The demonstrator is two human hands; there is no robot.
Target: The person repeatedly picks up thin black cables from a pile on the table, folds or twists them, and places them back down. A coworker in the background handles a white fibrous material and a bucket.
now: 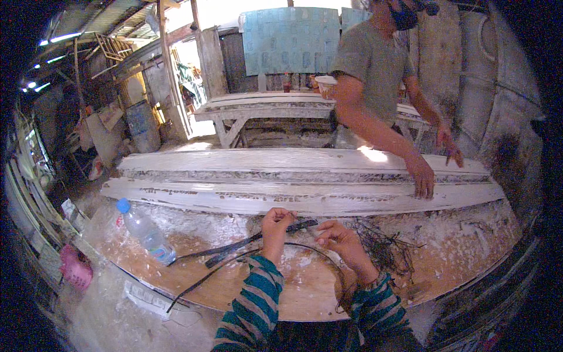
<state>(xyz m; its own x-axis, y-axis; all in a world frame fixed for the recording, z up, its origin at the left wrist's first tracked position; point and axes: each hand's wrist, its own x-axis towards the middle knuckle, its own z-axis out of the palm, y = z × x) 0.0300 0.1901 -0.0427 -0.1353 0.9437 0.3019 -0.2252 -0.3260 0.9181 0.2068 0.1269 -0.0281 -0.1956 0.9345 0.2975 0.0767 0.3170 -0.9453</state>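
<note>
The left hand [275, 226] and right hand [339, 236] each pinch a thin dark strip [246, 242]. It lies across the near table [305, 293], long way left to right.

Two long white moulded strips [305, 176] are counted on the worktable [469, 252], together with one plastic bottle [143, 230] and one tangle of dark fibres [384, 249]. Two striped-sleeved hands, left hand [275, 226] and right hand [340, 237], are counted, and one dark flat strip [252, 240] is pinched between them. One other person [375, 76] is counted across the table.

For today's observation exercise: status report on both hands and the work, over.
Left hand and right hand both pinch a dark strip. Tangled dark fibres beside right hand. Plastic bottle lies left, apart. Co-worker's hand on white moulding beyond.
</note>
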